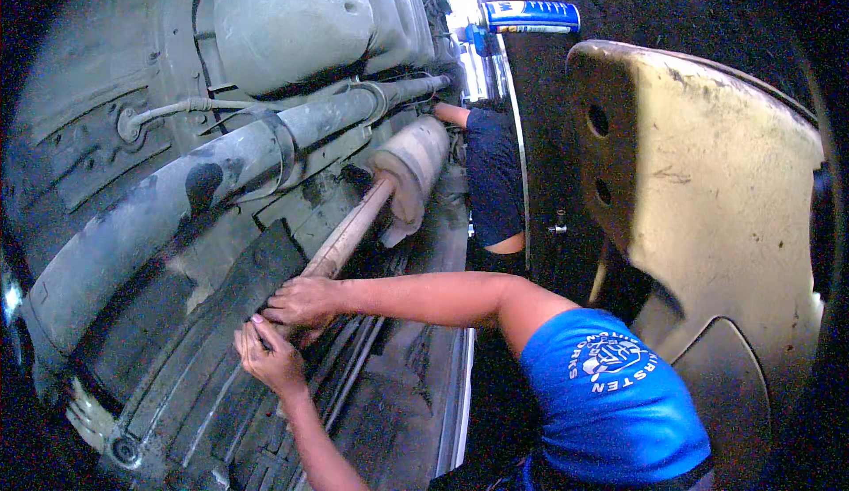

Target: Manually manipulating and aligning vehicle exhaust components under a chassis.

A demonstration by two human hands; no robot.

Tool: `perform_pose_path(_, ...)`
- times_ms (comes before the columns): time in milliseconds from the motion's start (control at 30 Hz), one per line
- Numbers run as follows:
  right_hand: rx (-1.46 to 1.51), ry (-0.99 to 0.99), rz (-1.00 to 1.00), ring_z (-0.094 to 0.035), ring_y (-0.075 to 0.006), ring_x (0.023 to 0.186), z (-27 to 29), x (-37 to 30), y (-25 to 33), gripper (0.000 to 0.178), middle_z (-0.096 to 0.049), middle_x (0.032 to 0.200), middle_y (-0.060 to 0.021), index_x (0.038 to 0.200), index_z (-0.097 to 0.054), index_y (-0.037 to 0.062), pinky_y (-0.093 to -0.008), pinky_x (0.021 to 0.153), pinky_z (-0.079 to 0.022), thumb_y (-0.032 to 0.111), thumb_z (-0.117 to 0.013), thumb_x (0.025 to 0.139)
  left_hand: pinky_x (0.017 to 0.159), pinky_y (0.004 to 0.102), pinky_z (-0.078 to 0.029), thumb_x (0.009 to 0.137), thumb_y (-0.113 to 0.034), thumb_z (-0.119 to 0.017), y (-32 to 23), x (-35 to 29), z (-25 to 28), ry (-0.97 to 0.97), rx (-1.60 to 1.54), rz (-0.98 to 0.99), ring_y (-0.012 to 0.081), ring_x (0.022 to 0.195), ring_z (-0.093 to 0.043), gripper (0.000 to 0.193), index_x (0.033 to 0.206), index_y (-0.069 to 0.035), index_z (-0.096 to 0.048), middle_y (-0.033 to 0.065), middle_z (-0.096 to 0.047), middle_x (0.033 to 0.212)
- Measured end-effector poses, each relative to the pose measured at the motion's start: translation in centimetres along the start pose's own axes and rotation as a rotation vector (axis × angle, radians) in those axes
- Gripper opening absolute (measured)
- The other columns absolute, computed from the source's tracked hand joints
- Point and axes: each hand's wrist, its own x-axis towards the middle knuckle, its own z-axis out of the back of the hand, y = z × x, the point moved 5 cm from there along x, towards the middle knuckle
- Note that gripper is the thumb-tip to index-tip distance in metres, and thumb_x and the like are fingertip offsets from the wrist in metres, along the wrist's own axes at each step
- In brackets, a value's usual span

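Observation:
Overhead is the underside of a vehicle, where a rusty exhaust pipe [349, 230] runs down from a muffler [414, 151]. My right hand [305, 303] reaches across from the right, its fingers curled over the near end of this pipe. Just below it, touching or almost touching, is my left hand [270, 357], with thumb and fingers pinched together. Whatever lies between those fingers is too small and dark to make out. The pipe's end is hidden behind both hands.
A large drive shaft tube [177, 195] crosses the underbody at left. Another person's arm [452, 114] reaches up beyond the muffler. A blue spray can [533, 17] is at the upper right, above a big worn yellow metal column [725, 155].

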Motion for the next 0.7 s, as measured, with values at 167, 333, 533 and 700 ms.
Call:
perform_pose_path(167,0.137,0.076,0.061,-0.063,-0.0305,0.091,0.6,0.4,1.3,0.086,-0.06,0.097,-0.0113,0.12,-0.053,-0.0002,-0.0409,0.081,-0.052,0.047,-0.081,0.054,0.074,0.049,-0.044,0.098,-0.019,-0.05,1.5,-1.5,0.6,-0.013,0.084,-0.065,0.0429,0.076,-0.054,0.033,0.086,0.01,-0.061,0.026,-0.058,0.08)
perform_pose_path(333,0.142,0.058,0.036,-0.063,-0.0311,0.094,0.2,-0.8,1.0,0.089,-0.061,0.101,-0.0135,0.119,-0.053,-0.0005,-0.0411,0.082,-0.052,0.049,-0.082,0.052,0.086,0.0478,-0.046,0.096,-0.017,-0.053,0.6,-1.6,0.3,0.125,0.069,0.084,0.0431,0.086,-0.058,0.029,0.092,0.01,-0.064,0.0269,-0.064,0.091)
perform_pose_path(533,0.17,0.092,0.033,-0.063,-0.0332,0.099,0.0,-0.5,1.1,0.089,-0.061,0.108,-0.0162,0.122,-0.052,-0.0002,-0.0425,0.085,-0.051,0.051,-0.082,0.055,0.091,0.0475,-0.046,0.095,-0.016,-0.055,1.7,-2.2,0.3,0.057,0.096,0.045,0.0438,0.093,-0.06,0.028,0.097,0.009,-0.067,0.0263,-0.066,0.098)
perform_pose_path(700,0.302,-0.033,-0.013,-0.062,-0.0367,0.099,1.5,-1.3,-0.2,0.081,-0.061,0.111,-0.0175,0.122,-0.054,0.0006,-0.0435,0.086,-0.05,0.052,-0.078,0.064,0.093,0.0478,-0.046,0.096,-0.016,-0.054,0.6,-2.2,-0.1,0.045,0.111,-0.061,0.0446,0.093,-0.06,0.028,0.096,0.009,-0.067,0.0278,-0.066,0.097)
